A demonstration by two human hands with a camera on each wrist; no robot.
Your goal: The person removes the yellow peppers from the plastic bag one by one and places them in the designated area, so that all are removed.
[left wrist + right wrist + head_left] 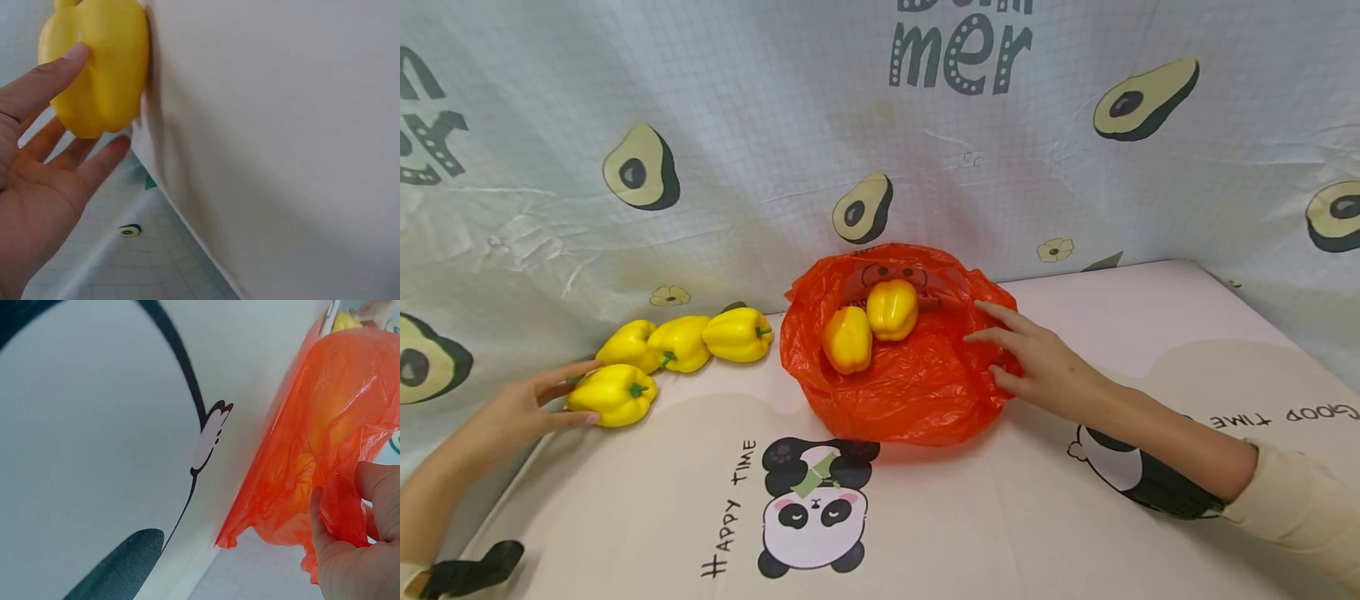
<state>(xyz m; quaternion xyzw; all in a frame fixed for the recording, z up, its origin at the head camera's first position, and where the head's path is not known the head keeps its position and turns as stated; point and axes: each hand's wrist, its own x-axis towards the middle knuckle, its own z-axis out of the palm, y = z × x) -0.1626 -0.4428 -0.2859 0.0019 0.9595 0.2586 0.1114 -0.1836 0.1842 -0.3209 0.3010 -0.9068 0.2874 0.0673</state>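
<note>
At the left, my left hand (523,412) grips a yellow bell pepper (613,395), which lies on its side. In the left wrist view the thumb of the left hand (44,162) presses on the yellow pepper (109,69), and the other fingers reach around its far side. A red plastic bag (917,408) stands with its mouth wide in the middle, two yellow peppers (847,340) inside. My right hand (1048,367) touches the bag's right rim with fingers spread; in the right wrist view, crumpled film of the bag (281,487) lies between the thumb and fingers of the right hand (362,531).
Several more yellow peppers (679,343) lie in a row between the held pepper and the bag, along the back. Behind the table stands a cloth (737,167) printed with avocados. The light tabletop (940,517) carries panda prints and lettering.
</note>
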